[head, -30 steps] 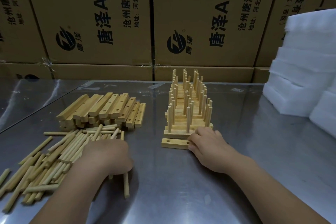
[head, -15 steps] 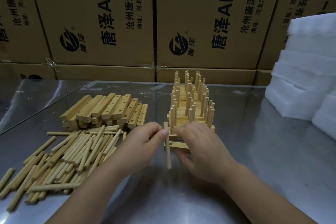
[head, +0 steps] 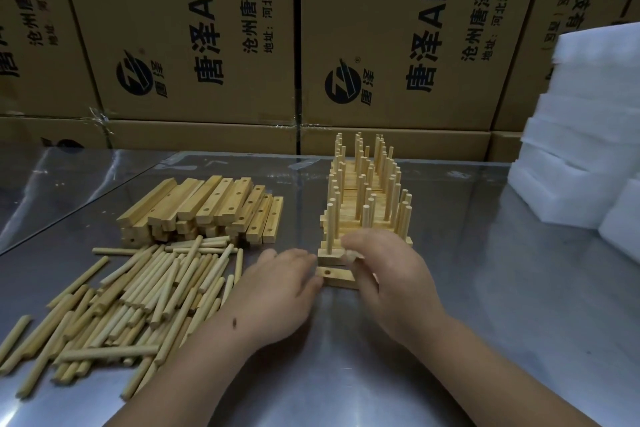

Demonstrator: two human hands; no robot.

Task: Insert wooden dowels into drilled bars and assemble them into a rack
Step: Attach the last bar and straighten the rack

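**Both hands at the front bar**

I see the left hand (head: 277, 291) lying flat, its fingertips against the left end of a drilled bar (head: 337, 278). The right hand (head: 388, 274) curls over the bar's other end, pinching what looks like a dowel (head: 349, 255), though it is blurred. Just behind stands the rack (head: 367, 208). Loose dowels (head: 138, 298) lie to the left on the steel table (head: 485, 288).

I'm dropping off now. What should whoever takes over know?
Left hand: open, fingers touching the left end of the front bar.
Right hand: curled over the bar's right end, apparently pinching a dowel; blurred.
Done: rows of dowelled bars stand behind it.
To do: the front bar's left hole shows empty; loose dowels and drilled bars lie at left.
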